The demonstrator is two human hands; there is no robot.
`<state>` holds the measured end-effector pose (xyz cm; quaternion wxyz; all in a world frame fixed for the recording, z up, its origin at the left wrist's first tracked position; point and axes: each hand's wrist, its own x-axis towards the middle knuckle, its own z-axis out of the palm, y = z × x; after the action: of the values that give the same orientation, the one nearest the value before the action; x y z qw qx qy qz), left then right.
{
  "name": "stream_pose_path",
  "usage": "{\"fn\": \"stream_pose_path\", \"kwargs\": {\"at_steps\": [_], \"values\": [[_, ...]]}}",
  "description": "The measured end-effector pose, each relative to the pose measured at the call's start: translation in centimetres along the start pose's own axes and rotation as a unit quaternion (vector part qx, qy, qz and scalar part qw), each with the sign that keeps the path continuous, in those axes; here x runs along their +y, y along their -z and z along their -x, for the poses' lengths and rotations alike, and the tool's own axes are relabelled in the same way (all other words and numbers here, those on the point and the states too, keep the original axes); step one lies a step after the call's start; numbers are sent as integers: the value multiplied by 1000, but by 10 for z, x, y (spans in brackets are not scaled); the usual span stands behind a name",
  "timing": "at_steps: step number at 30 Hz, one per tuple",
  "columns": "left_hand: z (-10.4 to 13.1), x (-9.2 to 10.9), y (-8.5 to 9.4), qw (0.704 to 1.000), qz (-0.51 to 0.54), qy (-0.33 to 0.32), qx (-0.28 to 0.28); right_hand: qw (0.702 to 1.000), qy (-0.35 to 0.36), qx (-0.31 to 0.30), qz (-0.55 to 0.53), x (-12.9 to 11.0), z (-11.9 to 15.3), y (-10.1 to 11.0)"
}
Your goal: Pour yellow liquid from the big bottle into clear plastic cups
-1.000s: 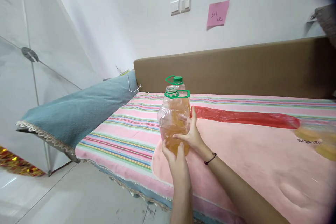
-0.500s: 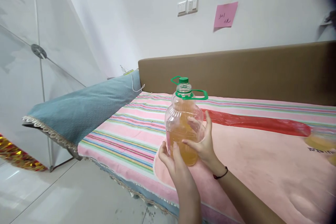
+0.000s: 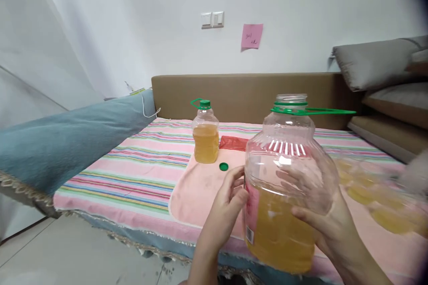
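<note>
Where left hand (image 3: pixel 224 207) and right hand (image 3: pixel 329 225) curl, part-open: around jug (image 3: pixel 284 218), by sofa's (image 3: pixel 240 91) front edge.
Sofa: striped cover (image 3: pixel 133 164), pink mat (image 3: pixel 199 193), green cap (image 3: pixel 224 167).
Wall (image 3: pixel 140 22): switches (image 3: pixel 212 19), pink note (image 3: pixel 252 36).

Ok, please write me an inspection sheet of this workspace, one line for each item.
Surface: striped cover, pink mat on it
Job's things: uncapped bottle, partly filled with yellow liquid; capped bottle upright; green cap on mat
Clutter: red plastic; blurred yellow-bottomed containers at right
Hands: left hand and right hand hold uncapped bottle
Cables: white cord by blue-covered armrest
Surroundings: wall switches, pink note, cushions
</note>
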<state>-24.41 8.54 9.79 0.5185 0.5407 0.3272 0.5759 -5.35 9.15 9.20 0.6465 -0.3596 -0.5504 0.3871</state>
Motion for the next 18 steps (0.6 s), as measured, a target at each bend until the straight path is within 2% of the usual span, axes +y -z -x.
{"fn": "stream_pose_path", "kwargs": {"at_steps": [2, 7, 11, 14, 16, 18], "values": [[4, 4, -12, 995, -12, 23, -91, 1000, -16, 15, 2, -12, 13, 24], [8, 0, -50, 971, -2, 109, -214, 996, -66, 49, -20, -37, 49, 79], [11, -14, -87, 945, 17, 153, -289, 993, -115, 36, -5, -36, 80, 137], [15, -25, -114, 919, 52, 180, -347, 991, -117, 52, 28, -26, 99, 186], [19, -32, -130, 907, 77, 191, -368, 989, -129, 54, 47, -22, 106, 213], [22, -38, -143, 905, 102, 194, -364, 983, -167, 60, 56, -24, 111, 230]]}}
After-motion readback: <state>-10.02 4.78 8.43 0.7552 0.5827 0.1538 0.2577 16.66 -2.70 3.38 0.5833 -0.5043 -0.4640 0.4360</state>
